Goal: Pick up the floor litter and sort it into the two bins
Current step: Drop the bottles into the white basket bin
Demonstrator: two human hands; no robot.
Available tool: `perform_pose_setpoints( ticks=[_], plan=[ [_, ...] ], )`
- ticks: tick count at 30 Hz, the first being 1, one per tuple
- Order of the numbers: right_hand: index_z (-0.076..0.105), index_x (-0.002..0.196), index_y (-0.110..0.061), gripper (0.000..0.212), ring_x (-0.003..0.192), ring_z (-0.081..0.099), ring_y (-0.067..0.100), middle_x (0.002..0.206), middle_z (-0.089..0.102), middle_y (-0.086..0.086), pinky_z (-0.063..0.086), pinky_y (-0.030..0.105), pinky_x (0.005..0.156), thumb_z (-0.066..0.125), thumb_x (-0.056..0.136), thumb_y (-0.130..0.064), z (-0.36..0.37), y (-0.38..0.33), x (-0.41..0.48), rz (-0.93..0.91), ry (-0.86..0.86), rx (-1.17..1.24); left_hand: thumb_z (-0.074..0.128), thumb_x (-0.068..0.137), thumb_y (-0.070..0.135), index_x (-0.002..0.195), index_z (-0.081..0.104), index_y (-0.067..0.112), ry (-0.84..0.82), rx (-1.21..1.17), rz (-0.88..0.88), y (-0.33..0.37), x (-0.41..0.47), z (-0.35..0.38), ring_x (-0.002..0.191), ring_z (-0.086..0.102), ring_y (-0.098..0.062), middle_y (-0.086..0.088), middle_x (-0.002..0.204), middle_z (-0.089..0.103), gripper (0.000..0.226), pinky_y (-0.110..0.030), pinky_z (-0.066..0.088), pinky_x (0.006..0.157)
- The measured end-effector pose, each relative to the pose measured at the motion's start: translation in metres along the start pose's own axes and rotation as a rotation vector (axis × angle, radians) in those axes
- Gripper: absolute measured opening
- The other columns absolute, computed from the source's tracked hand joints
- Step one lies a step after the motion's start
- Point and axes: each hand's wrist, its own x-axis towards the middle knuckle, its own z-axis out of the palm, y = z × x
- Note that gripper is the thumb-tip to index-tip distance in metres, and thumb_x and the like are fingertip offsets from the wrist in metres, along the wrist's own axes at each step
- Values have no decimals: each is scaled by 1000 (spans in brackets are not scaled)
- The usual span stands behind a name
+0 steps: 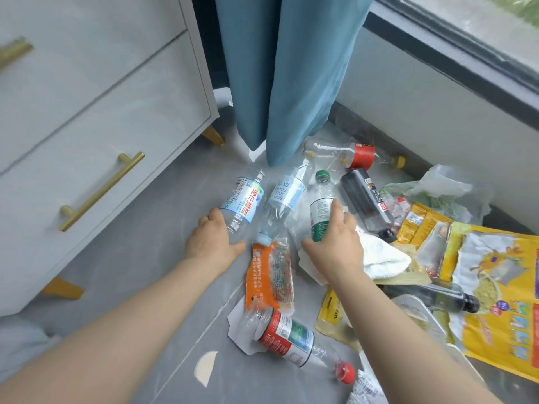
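Litter covers the grey floor below the window. My left hand grips the lower end of a clear bottle with a blue and white label. My right hand grips a clear bottle with a green cap and green label. Between the two lies a pale blue labelled bottle, its cap toward me. A red labelled bottle with a red cap lies near my right forearm. An orange wrapper lies between my arms. No bin is in view.
A white drawer unit with gold handles stands at the left, and a blue curtain hangs ahead. To the right lie a dark bottle, a white cloth, yellow bags, another red labelled bottle and a plastic bag.
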Motion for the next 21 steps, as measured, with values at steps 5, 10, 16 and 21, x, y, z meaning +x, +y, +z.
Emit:
perform_pose_setpoints(
  ticks=[5,10,16,21],
  plan=[
    [6,153,-20,97,126,44,31,148,31,10,43,39,98,66,80,-40,-70,-11,-68,48,-23,98,69,76,40,123,40,8,-29,-75,-19,22,-75,-63,98,59,-33,-13,119,51,64,-35,51,78],
    [7,153,-18,101,128,39,25,143,38,6,40,34,96,70,79,-45,-175,-36,-148,95,25,206,67,73,42,117,36,13,-23,-164,-32,61,-165,-164,83,61,-31,-8,104,55,60,-43,57,62],
    [20,149,-20,94,120,46,25,134,43,5,43,35,87,72,72,-34,-338,-75,-234,128,128,303,66,76,44,119,35,14,-16,-234,31,124,-274,-299,93,60,-26,-5,109,60,62,-34,50,72],
    [23,148,-20,90,120,41,20,136,42,3,40,33,89,71,73,-25,-471,-104,-302,71,259,383,65,77,45,126,36,19,-3,-292,146,181,-365,-406,91,58,-20,1,110,58,63,-30,48,70]
  ],
)
